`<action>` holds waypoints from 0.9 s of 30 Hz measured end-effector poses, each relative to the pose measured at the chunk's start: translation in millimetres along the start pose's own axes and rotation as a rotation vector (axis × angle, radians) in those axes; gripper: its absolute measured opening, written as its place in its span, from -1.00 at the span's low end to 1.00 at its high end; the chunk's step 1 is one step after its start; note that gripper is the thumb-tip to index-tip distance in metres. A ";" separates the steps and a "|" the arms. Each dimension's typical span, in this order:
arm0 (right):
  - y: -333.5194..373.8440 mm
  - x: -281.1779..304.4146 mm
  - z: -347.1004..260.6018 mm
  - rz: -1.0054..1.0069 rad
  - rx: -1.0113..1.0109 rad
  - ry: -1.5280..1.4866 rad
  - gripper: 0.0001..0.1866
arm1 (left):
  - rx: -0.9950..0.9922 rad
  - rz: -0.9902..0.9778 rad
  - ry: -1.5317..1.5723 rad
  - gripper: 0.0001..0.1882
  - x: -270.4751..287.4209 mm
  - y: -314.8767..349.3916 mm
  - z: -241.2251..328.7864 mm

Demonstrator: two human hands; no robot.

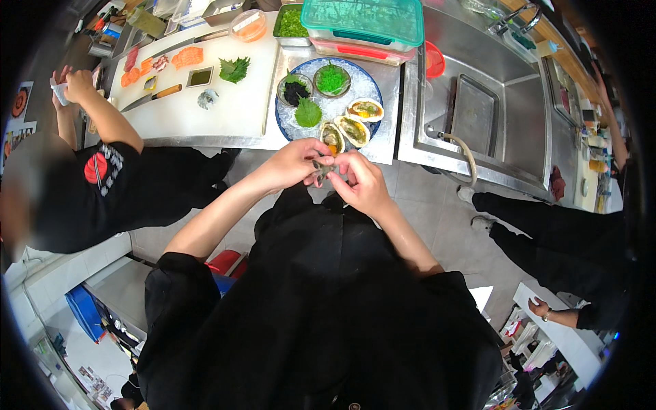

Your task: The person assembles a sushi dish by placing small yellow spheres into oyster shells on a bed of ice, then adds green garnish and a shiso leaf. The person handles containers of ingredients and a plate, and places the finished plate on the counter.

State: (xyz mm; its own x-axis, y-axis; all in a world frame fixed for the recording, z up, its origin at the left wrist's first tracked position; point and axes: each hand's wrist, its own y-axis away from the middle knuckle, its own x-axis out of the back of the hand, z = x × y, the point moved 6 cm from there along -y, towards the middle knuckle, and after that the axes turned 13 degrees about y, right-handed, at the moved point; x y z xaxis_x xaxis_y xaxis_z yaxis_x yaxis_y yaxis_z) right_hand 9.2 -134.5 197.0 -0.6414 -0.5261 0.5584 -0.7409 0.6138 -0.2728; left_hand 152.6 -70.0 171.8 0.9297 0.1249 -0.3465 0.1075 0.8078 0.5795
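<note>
nearest the camera: the wearer's black top (328, 294), filling the lower middle of the view. beyond it, both bare hands meet at the near edge of the plate (277, 113).

the left hand (297, 164) pinches a small greyish piece (322, 169) between thumb and fingers. the right hand (360, 184) has curled fingers, thumb and fingertip at the same piece; cannot tell whether it grips or only touches. identity of the piece: not determinable, being mostly covered by fingers. location: between the two hands, just on the wearer's side of the nearest oyster (332, 139), which is topped with orange.

handling, as judged: a light fingertip pinch suits so small a piece, one hand steadying while the other works. better control would come with the piece clear of the oysters, so nothing drops on their toppings, and with wrists kept off the ice (287, 125).

markings: the co-worker's black shirt (61, 195) bears a red round emblem (96, 169) with white characters; not transcribed. printed pictures (22, 102) hang at far left, their text too small to read. no lettering made out on the green-lidded tub (362, 24).
</note>
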 end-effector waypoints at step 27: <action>-21.8 -61.6 12.6 -0.004 -0.439 -0.461 -0.78 | -0.304 0.021 -0.253 -0.81 86.5 -45.6 8.9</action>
State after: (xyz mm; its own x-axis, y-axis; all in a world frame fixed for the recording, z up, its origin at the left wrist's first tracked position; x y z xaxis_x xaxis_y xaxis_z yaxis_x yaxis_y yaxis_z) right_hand 62.3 -122.9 158.6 -0.7310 -0.6683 0.1379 -0.6556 0.7439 0.1296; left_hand 231.3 -101.2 122.0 0.9921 0.0283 -0.1222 0.0133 0.9449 0.3269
